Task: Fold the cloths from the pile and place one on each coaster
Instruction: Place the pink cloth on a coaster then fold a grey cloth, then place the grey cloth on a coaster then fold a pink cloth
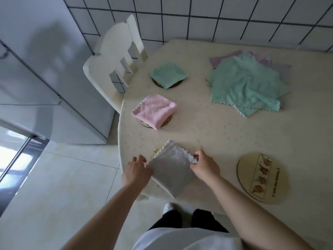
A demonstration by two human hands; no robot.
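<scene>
Now I have a folded grey fleece cloth [171, 170] at the near-left surface edge, my left hand [136, 170] and right hand [204, 166] each pinching a corner, half-hiding a coaster. Two far-left coasters are dressed; the bare round wooden coaster [262, 178] and the teal cloth pile [246, 83] remain.

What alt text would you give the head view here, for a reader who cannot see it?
At a round table, the left hand and right hand hold a folded grey cloth by its corners over a mostly hidden coaster. Folded green and pink cloths cover two coasters; one coaster lies bare near the cloth pile.
</scene>
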